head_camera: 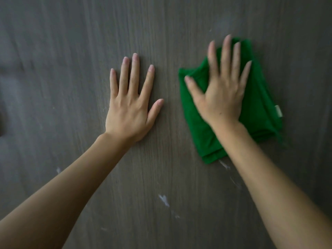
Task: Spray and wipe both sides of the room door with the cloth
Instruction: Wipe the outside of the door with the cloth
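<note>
The grey wood-grain door (71,69) fills the whole view. My left hand (131,106) lies flat on it near the middle, fingers straight and spread, holding nothing. To its right, my right hand (221,90) presses a folded green cloth (197,130) against the door with straight, spread fingers. The right hand looks blurred. A small pale tag sticks out at the cloth's right edge. No spray bottle is in view.
White marks or droplets (164,199) dot the door below the hands, with a streak (224,165) just under the cloth. A dark shape (1,123) touches the left edge of the view.
</note>
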`<action>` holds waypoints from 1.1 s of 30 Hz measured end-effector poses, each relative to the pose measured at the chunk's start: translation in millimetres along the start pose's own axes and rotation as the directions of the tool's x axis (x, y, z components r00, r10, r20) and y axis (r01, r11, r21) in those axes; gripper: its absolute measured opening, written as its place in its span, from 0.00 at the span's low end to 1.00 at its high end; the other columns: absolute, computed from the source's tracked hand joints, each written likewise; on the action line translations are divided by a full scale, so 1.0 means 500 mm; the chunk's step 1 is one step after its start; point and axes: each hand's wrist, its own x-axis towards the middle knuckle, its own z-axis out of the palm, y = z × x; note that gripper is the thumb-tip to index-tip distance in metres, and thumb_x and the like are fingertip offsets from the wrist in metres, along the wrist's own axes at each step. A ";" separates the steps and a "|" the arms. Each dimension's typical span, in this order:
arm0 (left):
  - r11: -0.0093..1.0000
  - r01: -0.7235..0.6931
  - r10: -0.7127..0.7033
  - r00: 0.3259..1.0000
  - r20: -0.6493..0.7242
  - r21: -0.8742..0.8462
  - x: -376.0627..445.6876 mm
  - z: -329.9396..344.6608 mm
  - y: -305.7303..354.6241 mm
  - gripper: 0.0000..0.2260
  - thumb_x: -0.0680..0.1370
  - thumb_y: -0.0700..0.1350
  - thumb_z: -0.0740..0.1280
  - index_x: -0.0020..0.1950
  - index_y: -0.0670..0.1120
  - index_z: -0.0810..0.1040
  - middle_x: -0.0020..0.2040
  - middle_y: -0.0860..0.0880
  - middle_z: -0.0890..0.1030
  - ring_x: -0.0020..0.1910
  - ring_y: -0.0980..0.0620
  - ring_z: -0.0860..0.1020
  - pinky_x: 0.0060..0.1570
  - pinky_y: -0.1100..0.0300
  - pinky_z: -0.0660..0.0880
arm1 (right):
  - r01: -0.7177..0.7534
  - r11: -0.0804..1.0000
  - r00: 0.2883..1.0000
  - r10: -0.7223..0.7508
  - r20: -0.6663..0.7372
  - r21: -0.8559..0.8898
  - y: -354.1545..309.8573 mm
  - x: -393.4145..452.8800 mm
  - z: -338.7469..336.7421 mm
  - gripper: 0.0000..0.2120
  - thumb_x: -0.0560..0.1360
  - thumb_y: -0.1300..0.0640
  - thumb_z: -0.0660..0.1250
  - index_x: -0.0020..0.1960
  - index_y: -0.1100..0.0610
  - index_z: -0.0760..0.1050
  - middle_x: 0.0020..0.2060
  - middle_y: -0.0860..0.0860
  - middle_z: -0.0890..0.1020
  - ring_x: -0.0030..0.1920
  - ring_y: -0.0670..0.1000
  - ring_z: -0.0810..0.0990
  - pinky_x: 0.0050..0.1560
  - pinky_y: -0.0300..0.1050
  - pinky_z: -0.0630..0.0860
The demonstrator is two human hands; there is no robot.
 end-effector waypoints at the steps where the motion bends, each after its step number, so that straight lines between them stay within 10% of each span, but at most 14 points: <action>1: 1.000 0.000 0.000 1.000 0.004 -0.001 0.000 -0.001 0.000 0.30 0.82 0.59 0.48 0.79 0.43 0.52 0.78 0.35 0.50 0.77 0.36 0.48 0.74 0.40 0.43 | 0.074 0.997 0.997 -0.074 0.022 -0.004 -0.005 -0.016 0.003 0.38 0.76 0.31 0.51 0.78 0.53 0.53 0.77 0.57 0.54 0.77 0.59 0.51 0.73 0.63 0.47; 6: 1.000 -0.001 0.001 1.000 0.012 -0.009 -0.001 -0.003 -0.002 0.30 0.82 0.59 0.48 0.79 0.43 0.52 0.78 0.35 0.50 0.77 0.36 0.47 0.75 0.40 0.44 | 0.297 0.955 0.953 -0.295 0.073 -0.016 0.051 0.048 -0.006 0.40 0.73 0.29 0.51 0.78 0.51 0.54 0.77 0.56 0.54 0.77 0.59 0.52 0.73 0.63 0.46; 17: 1.000 0.008 -0.008 1.000 0.025 -0.004 -0.003 0.000 -0.001 0.30 0.82 0.59 0.47 0.79 0.43 0.52 0.78 0.37 0.50 0.78 0.38 0.47 0.75 0.40 0.45 | -0.214 0.977 0.976 0.214 -0.028 0.015 0.051 0.239 -0.020 0.37 0.76 0.31 0.46 0.79 0.51 0.50 0.78 0.55 0.50 0.78 0.57 0.47 0.75 0.62 0.45; 28: 0.994 0.019 -0.024 0.999 -0.045 -0.111 -0.004 -0.002 -0.004 0.30 0.82 0.60 0.45 0.79 0.42 0.50 0.78 0.37 0.50 0.78 0.44 0.45 0.76 0.47 0.40 | 0.527 0.846 0.848 -0.529 0.011 0.080 -0.016 0.080 0.007 0.39 0.70 0.32 0.57 0.75 0.51 0.63 0.76 0.54 0.61 0.76 0.56 0.57 0.73 0.63 0.51; 33: 0.995 0.011 -0.014 0.999 -0.032 -0.100 -0.003 -0.003 -0.003 0.30 0.82 0.58 0.45 0.77 0.39 0.55 0.78 0.36 0.53 0.78 0.43 0.46 0.76 0.48 0.40 | 0.112 0.994 0.993 -0.112 0.029 0.010 0.056 0.239 -0.021 0.38 0.74 0.29 0.50 0.78 0.48 0.53 0.78 0.52 0.53 0.77 0.54 0.49 0.74 0.61 0.43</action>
